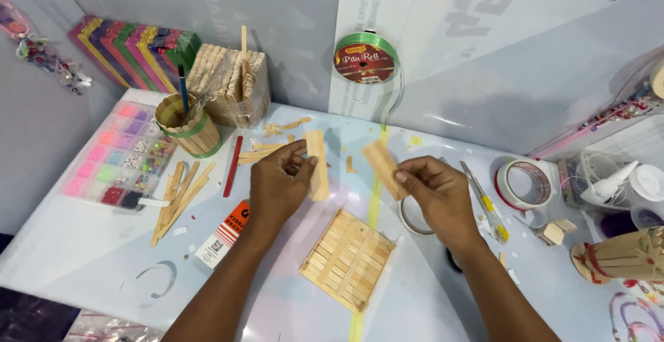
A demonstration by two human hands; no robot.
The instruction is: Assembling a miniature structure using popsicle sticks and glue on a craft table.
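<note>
My left hand (277, 184) pinches a short plain wooden craft stick (318, 165), held upright above the table. To its right, my right hand (437, 194) grips a second short wooden stick (382, 168), tilted toward the left. Both hands hover just behind a square panel of glued wooden sticks (348, 259) that lies flat on the white table (90, 238). The two held sticks are apart from each other and from the panel.
Loose sticks (178, 197), a red stick (232, 156) and a stick-built cup (185, 126) lie left, beside a bead tray (117, 155). Stacked sticks (228, 82), coloured sticks (131, 46) and a green ribbon spool (364, 58) stand behind. Tape rolls (523, 184), a yellow cutter (485, 204) and a stick model (622, 255) sit right.
</note>
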